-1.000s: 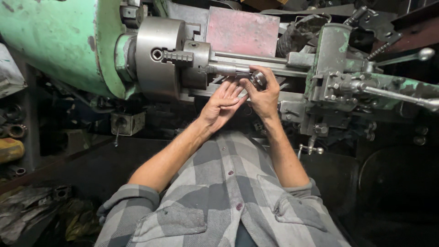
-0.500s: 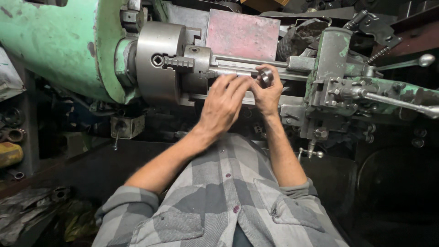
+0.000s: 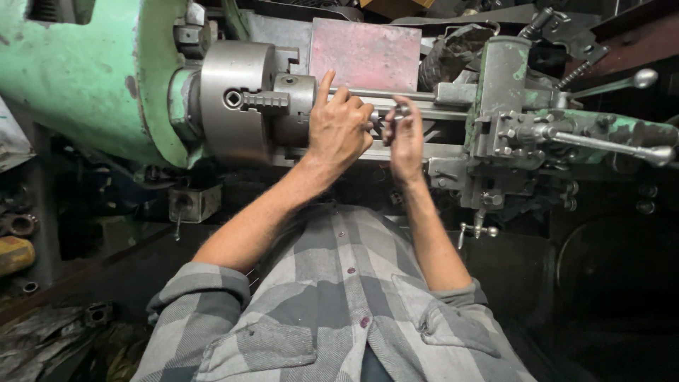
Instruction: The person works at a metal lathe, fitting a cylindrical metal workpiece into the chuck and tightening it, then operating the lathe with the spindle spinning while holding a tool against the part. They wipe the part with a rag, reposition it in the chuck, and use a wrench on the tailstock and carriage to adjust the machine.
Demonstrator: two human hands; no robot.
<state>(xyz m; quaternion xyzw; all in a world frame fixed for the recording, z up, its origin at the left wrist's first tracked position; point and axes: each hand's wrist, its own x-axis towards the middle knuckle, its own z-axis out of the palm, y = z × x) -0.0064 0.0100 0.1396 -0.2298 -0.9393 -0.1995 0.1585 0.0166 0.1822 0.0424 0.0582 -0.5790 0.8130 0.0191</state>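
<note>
Head view: green lathe (image 3: pixel 78 78) at left edge. Steel chuck (image 3: pixel 237 99) on its right face. Round bar (image 3: pixel 396 95) runs right from chuck. Left hand (image 3: pixel 339 127) lies over bar just right of chuck, fingers loosely curled, index raised. Right hand (image 3: pixel 404 138) just beside it, fingertips pinching small metal part (image 3: pixel 400 111) against bar.

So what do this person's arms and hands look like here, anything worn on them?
Both hands, the left hand and the right hand, are bare: no gloves, and no rings or watch that I can make out. The forearms are bare too. The grey and white plaid shirt has buttons down the front, and its sleeves are rolled up to about the elbows.
</note>
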